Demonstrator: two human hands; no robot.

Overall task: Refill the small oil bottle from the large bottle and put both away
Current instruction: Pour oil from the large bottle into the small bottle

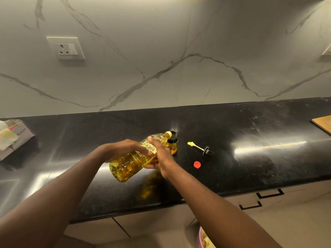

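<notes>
On the black polished stone surface (232, 126), the large clear plastic bottle of yellow oil (132, 161) is tilted, neck over the small black-rimmed glass bottle (172, 140), apparently for a steady pour. The left hand (123, 148) and right hand (161, 154) curl around it. The cardboard tissue box (16, 138) sits well apart. The black pourer stopper (202, 149) and round red cap (197, 164) lie aside, obstructing nothing.

Partial txt "IGAMI" on tissue box (22, 137)
</notes>
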